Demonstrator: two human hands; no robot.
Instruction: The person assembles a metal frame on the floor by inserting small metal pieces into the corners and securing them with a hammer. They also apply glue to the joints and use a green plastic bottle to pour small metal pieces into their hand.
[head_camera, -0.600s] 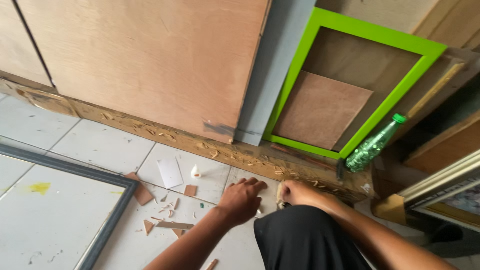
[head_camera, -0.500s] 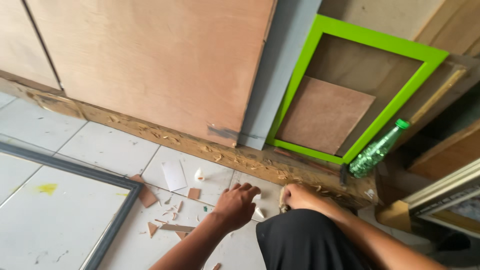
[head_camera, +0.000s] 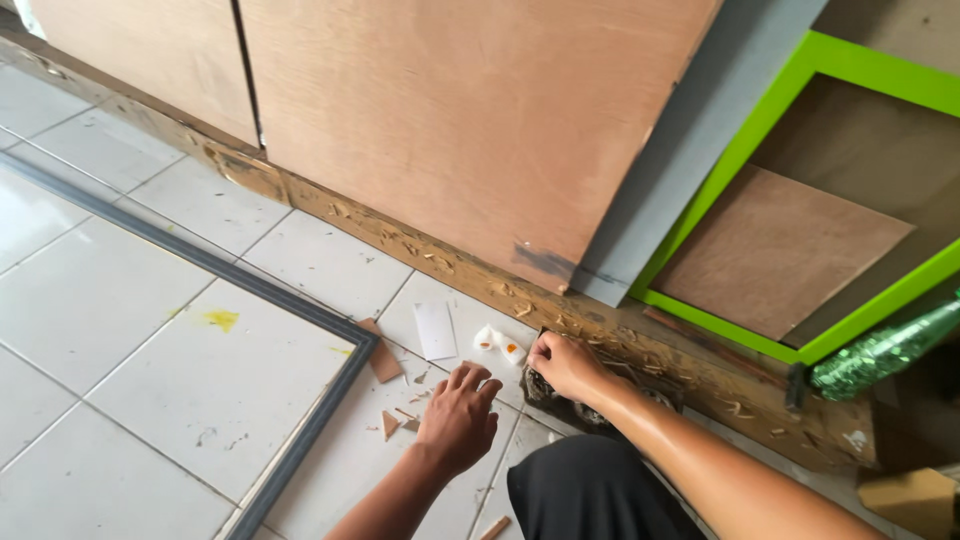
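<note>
At the far left a dark grey frame (head_camera: 300, 440) lies flat on the white tiled floor (head_camera: 120, 330), its corner pointing toward small brown wood scraps (head_camera: 385, 362) and a white card (head_camera: 435, 330). Next comes the left hand (head_camera: 458, 420), palm down with fingers spread loosely over the tiles near the scraps, holding nothing. Just beyond its fingertips lies a small white crumpled piece (head_camera: 498, 343). The right hand (head_camera: 562, 365) is curled, fingertips pinched together at a dark patch (head_camera: 560, 400) on the floor beside the rough wooden beam (head_camera: 450, 265); what it pinches is too small to tell. Plywood panels (head_camera: 450, 110) lean behind, with a green-framed board (head_camera: 790, 240) and a green bottle (head_camera: 885, 350) at right.
</note>
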